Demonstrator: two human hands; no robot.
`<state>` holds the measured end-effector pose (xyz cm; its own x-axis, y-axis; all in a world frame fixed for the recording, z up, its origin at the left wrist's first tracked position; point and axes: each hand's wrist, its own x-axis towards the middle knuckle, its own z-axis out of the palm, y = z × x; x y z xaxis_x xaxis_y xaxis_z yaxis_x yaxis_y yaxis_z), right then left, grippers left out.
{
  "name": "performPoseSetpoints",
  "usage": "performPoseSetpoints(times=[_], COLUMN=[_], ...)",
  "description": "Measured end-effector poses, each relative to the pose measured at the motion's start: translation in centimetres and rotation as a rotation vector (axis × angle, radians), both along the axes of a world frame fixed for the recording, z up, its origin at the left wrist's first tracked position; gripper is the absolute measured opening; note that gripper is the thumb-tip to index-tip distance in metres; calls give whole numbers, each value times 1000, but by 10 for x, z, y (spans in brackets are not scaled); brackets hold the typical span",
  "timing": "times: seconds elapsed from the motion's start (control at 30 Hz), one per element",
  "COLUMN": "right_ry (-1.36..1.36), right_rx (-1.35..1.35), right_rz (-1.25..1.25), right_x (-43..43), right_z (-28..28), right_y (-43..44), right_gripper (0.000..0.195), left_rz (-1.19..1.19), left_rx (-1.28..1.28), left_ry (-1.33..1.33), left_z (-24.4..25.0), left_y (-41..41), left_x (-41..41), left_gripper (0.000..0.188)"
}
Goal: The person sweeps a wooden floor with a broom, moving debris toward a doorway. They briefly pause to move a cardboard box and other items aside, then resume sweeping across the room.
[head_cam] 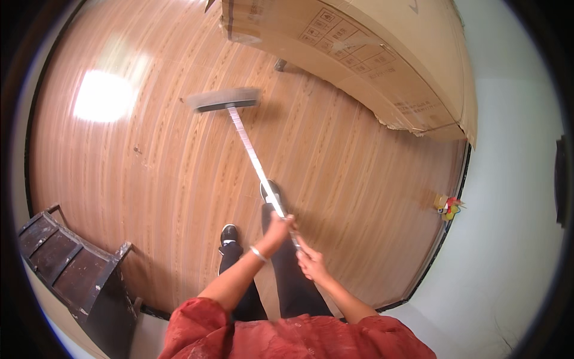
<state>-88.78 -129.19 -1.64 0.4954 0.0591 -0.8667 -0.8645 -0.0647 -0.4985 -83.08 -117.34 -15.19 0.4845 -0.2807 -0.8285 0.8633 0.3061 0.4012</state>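
Observation:
A broom with a pale, shiny handle (251, 155) reaches away from me over the wood-patterned floor (193, 179). Its wide grey head (226, 99) is blurred at the bristles and lies left of the cardboard. My left hand (280, 228), with a bangle on the wrist, is closed around the handle above my foot. Lower down, near the handle's end, my right hand (310, 262) grips it too. Small dark specks (137, 150) lie on the floor left of the handle.
A large cardboard box (350, 58) stands at the upper right, with a short leg (280, 65) beneath its edge. Dark worn wooden furniture (67, 256) is at the lower left. Small colourful items (449, 208) lie by the right wall (506, 202). My shoes (229, 234) are on the floor.

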Motion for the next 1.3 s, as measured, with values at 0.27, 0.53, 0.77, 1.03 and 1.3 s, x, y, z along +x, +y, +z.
performPoseSetpoints(times=[0.27,0.53,0.77,1.03,1.3], right_ry=[189,59,-207,-223,89], right_rx=[-282,-176,62,-117,-151], right_rz=[-144,414,885,677,466], right_x=[51,230,266,146,262], right_z=[50,-41,-74,15,-15], right_y=[-144,-142,-37,-88,54], right_gripper=[55,53,49,53,54], left_rz=[-237,199,425,192,286], left_rx=[-279,-142,263,-28,245], left_ry=[220,85,83,246,-21], left_z=[20,-20,-41,48,-25], left_y=[-199,-121,-2,-71,28], left_x=[50,179,158,85,200], left_gripper=[26,19,26,30,37])
